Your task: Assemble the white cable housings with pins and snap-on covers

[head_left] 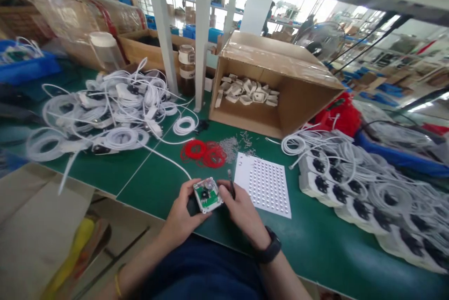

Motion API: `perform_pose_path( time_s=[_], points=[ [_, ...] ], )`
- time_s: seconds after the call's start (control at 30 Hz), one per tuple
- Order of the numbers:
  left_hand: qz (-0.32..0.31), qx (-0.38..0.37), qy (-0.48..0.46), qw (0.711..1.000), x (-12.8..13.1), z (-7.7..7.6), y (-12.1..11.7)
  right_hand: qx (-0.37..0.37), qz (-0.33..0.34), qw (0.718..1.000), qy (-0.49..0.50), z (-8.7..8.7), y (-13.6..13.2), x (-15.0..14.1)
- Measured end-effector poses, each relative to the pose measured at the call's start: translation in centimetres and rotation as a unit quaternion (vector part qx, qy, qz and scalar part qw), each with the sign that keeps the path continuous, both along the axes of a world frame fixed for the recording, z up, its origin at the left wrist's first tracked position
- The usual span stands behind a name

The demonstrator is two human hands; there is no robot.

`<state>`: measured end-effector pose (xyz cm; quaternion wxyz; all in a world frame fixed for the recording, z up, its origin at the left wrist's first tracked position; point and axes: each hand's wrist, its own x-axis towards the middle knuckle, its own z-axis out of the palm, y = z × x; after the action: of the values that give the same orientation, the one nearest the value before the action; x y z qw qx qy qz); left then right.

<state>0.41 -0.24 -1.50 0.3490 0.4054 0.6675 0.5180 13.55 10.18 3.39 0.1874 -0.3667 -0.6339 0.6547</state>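
My left hand (182, 216) grips a small white square housing (207, 195) with a green circuit board inside, held above the near edge of the green table (140, 174). A white cable runs from the housing toward the cable pile. My right hand (242, 211) touches the housing's right side with its fingers closed round a thin dark tool (231, 185) that points up. A black watch sits on my right wrist.
A white perforated tray (264, 183) lies right of my hands, with red rings (203, 153) and small screws (233, 146) behind. White coiled cables (105, 108) fill the left. An open cardboard box (270, 85) holds white parts. Finished units (351, 188) are stacked on the right.
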Motion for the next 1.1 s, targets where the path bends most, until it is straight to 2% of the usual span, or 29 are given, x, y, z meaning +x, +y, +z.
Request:
perform_pose_path(
  time_s=[0.07,0.2,0.37,0.67,0.8,0.87,0.97,1.1],
  points=[
    [-0.004,-0.004,0.034,0.999,0.0,0.1,0.0,0.127,0.008,0.991,-0.025,0.1,0.1,0.4],
    [-0.012,-0.018,0.134,0.991,0.1,0.1,0.0,0.202,-0.026,0.977,-0.069,-0.2,-0.7,0.4],
    [-0.070,0.005,0.200,0.977,0.5,-0.3,0.1,0.297,-0.052,0.940,-0.161,-0.5,-1.9,-0.4],
    [-0.105,-0.003,0.276,0.955,0.9,0.2,0.5,0.340,-0.123,0.926,-0.105,-2.0,-1.4,-1.3],
    [-0.023,-0.032,0.277,0.960,1.9,-0.2,0.7,0.332,-0.157,0.927,-0.078,-2.1,-1.5,-1.1],
    [-0.005,-0.023,0.283,0.959,2.2,-0.6,0.7,0.338,-0.172,0.924,-0.058,-2.1,-1.5,-0.9],
    [-0.033,0.026,0.322,0.946,2.2,-1.3,0.7,0.354,-0.169,0.919,-0.030,-2.5,-1.6,-0.6],
    [-0.079,0.067,0.366,0.925,1.8,-1.5,0.8,0.406,-0.120,0.906,-0.019,-3.0,-1.7,0.1]
  ],
)
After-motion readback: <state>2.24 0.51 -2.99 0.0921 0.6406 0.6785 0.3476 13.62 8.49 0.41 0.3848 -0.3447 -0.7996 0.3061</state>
